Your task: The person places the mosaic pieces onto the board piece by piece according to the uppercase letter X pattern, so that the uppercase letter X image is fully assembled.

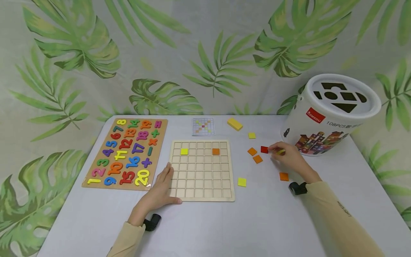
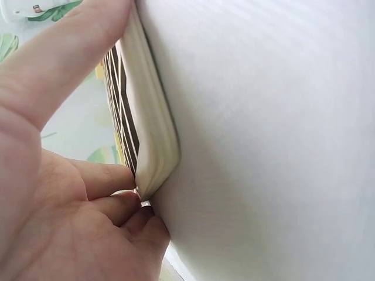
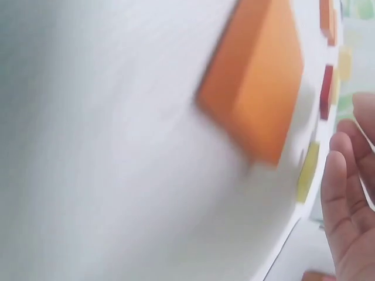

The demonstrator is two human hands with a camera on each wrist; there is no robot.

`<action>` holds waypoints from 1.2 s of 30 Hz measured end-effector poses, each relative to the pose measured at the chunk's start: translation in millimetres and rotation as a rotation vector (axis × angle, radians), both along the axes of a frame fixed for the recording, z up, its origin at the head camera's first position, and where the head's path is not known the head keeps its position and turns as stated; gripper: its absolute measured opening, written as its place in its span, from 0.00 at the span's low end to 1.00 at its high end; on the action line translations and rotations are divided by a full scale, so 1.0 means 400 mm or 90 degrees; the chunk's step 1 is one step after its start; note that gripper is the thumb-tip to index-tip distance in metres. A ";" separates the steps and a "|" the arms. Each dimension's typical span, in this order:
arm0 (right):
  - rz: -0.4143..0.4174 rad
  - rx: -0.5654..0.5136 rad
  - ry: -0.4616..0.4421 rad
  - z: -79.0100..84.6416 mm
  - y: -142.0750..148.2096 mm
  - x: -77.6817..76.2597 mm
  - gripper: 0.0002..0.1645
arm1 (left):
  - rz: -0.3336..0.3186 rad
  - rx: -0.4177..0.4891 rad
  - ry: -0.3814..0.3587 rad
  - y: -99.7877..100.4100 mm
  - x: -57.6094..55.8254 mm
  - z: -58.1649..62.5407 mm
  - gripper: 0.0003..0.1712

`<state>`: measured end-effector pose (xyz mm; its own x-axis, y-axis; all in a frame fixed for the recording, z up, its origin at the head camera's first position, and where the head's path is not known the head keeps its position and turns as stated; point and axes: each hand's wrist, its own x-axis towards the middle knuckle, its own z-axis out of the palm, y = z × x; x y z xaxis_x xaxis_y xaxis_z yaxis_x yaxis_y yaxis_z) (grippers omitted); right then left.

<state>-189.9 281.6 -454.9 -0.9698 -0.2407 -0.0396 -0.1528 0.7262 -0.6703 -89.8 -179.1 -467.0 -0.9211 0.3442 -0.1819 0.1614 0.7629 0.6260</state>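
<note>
My left hand [image 1: 160, 188] holds the near left corner of a wooden grid board [image 1: 205, 199]. Its thumb lies along the front edge; bent fingers [image 2: 111, 175] meet the side in the left wrist view. Set in the board are a yellow tile [image 1: 184, 151] and an orange tile [image 1: 216, 151]. My right hand [image 1: 290, 157] hovers right of a red tile [image 1: 264, 149], above another yellow tile [image 3: 307, 172]. No tile shows between the right hand's visible fingers [image 3: 334, 181]. A blurred orange tile [image 3: 263, 76] lies close to the right wrist camera.
Two orange tiles [image 1: 258, 159] and loose yellow tiles [image 1: 242, 182] lie right of the board. Behind stand a pattern card [image 1: 203, 127] and a yellow block [image 1: 234, 124]. A number board [image 1: 128, 123] lies left; a white bucket [image 1: 324, 125] stands back right.
</note>
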 end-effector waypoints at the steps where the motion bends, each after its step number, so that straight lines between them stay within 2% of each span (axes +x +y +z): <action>1: -0.005 0.002 0.000 0.000 0.006 0.003 0.15 | -0.001 0.001 0.003 0.000 0.000 0.000 0.67; 10: -0.039 0.022 -0.013 0.001 0.025 0.017 0.17 | 0.000 -0.004 -0.002 0.001 -0.004 -0.002 0.68; 19: -0.026 0.050 0.000 -0.004 0.034 0.016 0.17 | 0.001 -0.003 0.001 0.000 -0.003 -0.006 0.67; 24: 0.000 0.072 0.009 -0.004 0.032 0.014 0.16 | -0.001 -0.003 0.004 -0.002 -0.002 -0.007 0.67; 36: 0.028 0.092 0.001 0.004 0.036 0.019 0.16 | 0.007 0.002 0.004 0.002 0.002 0.005 0.67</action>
